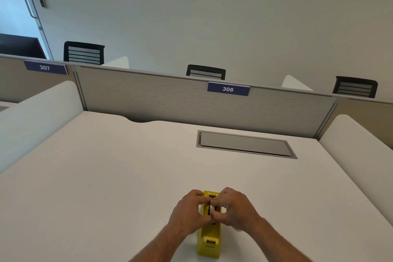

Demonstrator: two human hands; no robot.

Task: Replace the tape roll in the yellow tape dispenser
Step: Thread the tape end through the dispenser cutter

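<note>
White and nearly bare, the worktop (106,176) of an office cubicle carries a yellow tape dispenser (209,242) close to its near edge, a little right of the middle, standing upright with its long axis running away from the person and the cutter end nearest the camera. Both hands meet over the far half of the dispenser, where the roll sits: the left hand (189,211) wraps the left side with its fingers curled in, and the right hand (232,208) does the same from the right, thumbs and fingertips pressed together at the middle. Between them shows a pale sliver that is probably the tape roll (207,206), though it is mostly hidden, and which hand really pinches it cannot be told from this angle. Bare forearms run back toward the lower edge. Farther out, toward the far right corner, a grey cable hatch (244,143) is set flush into the top with its flap shut. A grey partition (170,100) closes the far edge and bears a blue tag reading 306 (228,89); another tag reading 307 (45,67) hangs on the panel to the left. Three black mesh chair backs (205,72) rise behind the partition before a plain wall.
</note>
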